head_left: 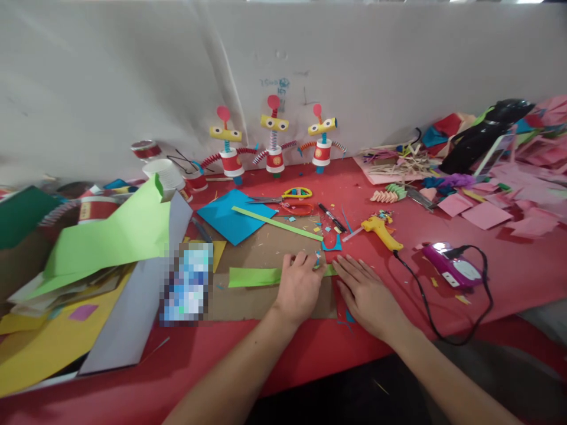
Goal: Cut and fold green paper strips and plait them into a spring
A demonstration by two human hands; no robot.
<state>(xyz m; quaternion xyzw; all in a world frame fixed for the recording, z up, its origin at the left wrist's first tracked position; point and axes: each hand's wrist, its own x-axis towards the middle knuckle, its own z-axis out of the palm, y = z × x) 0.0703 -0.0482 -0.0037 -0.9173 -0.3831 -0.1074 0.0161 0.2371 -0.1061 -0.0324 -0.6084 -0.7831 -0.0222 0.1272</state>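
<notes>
A light green paper strip (pixel 253 277) lies across the brown cardboard (pixel 270 307) in front of me. My left hand (pixel 302 283) bends its fingers over the strip's right part and grips it, hiding the stretch beneath. Beside it, my right hand (pixel 367 292) lies flat with fingers stretched out, the fingertips at the strip's right end. Farther back, a thinner green strip (pixel 287 226) runs slantwise from a blue paper sheet (pixel 225 221). Scissors (pixel 296 200) with yellow and orange handles rest open above it, near a black marker (pixel 332 218).
Right of my hands lie a yellow glue gun (pixel 381 232) and a purple power box (pixel 452 265) joined by a black cord. Several paper-cup robots (pixel 233 162) stand along the wall. Left are a phone (pixel 188 283) and a paper-filled box (pixel 119 324); pink paper (pixel 487 215) covers the far right.
</notes>
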